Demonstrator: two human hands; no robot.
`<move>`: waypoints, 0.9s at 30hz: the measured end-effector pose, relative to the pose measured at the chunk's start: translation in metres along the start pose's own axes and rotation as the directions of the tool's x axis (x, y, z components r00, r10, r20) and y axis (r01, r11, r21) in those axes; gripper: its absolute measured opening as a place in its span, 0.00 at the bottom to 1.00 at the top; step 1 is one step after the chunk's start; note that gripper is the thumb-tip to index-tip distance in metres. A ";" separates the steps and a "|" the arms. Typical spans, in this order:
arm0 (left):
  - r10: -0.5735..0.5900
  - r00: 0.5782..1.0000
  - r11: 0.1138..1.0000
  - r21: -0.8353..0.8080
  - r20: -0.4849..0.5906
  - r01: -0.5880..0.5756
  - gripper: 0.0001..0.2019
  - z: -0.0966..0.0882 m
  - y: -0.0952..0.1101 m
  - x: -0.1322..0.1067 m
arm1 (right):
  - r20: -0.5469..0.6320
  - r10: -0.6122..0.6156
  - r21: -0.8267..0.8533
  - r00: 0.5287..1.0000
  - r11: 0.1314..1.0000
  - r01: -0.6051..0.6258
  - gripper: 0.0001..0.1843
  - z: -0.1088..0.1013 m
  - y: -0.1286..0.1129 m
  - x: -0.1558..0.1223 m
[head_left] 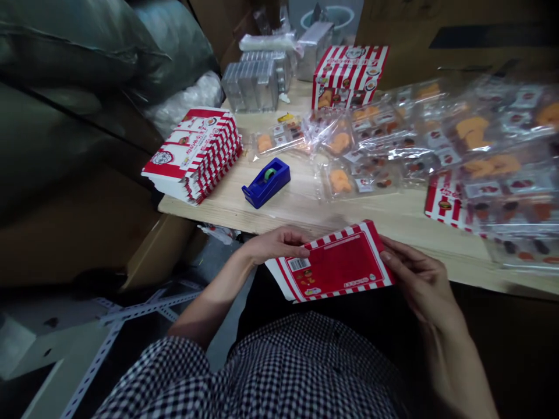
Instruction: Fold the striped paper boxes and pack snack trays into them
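Observation:
Between my two hands is a red and white striped cardboard box, its printed red face with a barcode turned up and a white flap sticking out at its left end. My left hand grips the upper left edge, thumb lying on the red face. At the right end, my right hand pinches the box with thumb and fingers. The box is held just off the table's front edge, over my lap. Beyond it on the table stands a blue tape dispenser with a greenish roll.
A stack of flat striped boxes sits at the table's left. Clear plastic cases and an upright striped box stand at the back. Clear bags of small food-like pieces cover the right side of the wooden table.

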State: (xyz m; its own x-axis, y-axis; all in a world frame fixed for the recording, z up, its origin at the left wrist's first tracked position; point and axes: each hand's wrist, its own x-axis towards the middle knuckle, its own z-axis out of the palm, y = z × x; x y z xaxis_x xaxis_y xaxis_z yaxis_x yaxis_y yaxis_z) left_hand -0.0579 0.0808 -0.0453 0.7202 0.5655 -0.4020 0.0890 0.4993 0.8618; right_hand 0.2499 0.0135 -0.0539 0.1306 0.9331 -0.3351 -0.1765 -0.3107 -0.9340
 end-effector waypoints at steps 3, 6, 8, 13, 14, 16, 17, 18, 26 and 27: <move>-0.026 1.000 0.997 0.069 -0.002 0.026 0.11 -0.003 0.004 0.019 | -0.011 0.050 0.041 0.999 0.998 -0.050 0.20 -0.001 0.007 0.004; 0.018 0.999 0.957 0.292 -0.037 -0.006 0.10 -0.006 0.017 0.039 | -0.039 0.093 0.092 0.995 0.992 -0.089 0.21 -0.001 0.010 0.004; 0.019 0.999 0.918 0.396 -0.040 -0.002 0.12 -0.008 0.026 0.049 | -0.060 0.102 0.118 0.993 0.989 -0.095 0.22 -0.002 0.012 0.003; 0.011 0.999 0.900 0.435 0.046 -0.030 0.12 -0.016 0.049 0.056 | -0.152 0.106 0.135 0.983 0.987 -0.086 0.25 -0.012 0.020 0.003; 0.002 0.998 0.913 0.406 0.067 -0.029 0.12 -0.018 0.051 0.054 | -0.160 0.118 0.143 0.980 0.985 -0.096 0.25 -0.014 0.023 0.003; -0.039 0.995 0.949 0.315 0.087 0.010 0.11 -0.023 0.054 0.050 | -0.154 0.157 0.160 0.976 0.978 -0.132 0.27 -0.018 0.026 0.003; -0.060 0.995 0.964 0.262 0.080 0.038 0.11 -0.024 0.053 0.048 | -0.146 0.176 0.167 0.973 0.974 -0.151 0.28 -0.019 0.028 0.003; -0.075 0.995 0.975 0.214 0.067 0.060 0.10 -0.025 0.052 0.046 | -0.137 0.192 0.174 0.972 0.971 -0.167 0.28 -0.020 0.029 0.002; -0.001 1.000 0.986 0.169 -0.021 0.005 0.17 -0.031 0.035 0.052 | -0.130 0.113 0.253 0.985 0.965 -0.077 0.25 -0.012 0.021 0.004; 0.017 0.999 0.980 0.197 -0.029 -0.011 0.21 -0.035 0.037 0.056 | -0.139 0.081 0.254 0.987 0.966 -0.043 0.24 -0.009 0.021 0.008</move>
State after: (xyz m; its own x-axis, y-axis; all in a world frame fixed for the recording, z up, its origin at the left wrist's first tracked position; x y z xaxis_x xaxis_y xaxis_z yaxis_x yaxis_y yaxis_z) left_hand -0.0381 0.1536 -0.0470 0.7013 0.5924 -0.3964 0.2155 0.3538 0.9101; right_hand 0.2562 0.0126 -0.0776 0.2500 0.8707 -0.4234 -0.4243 -0.2946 -0.8563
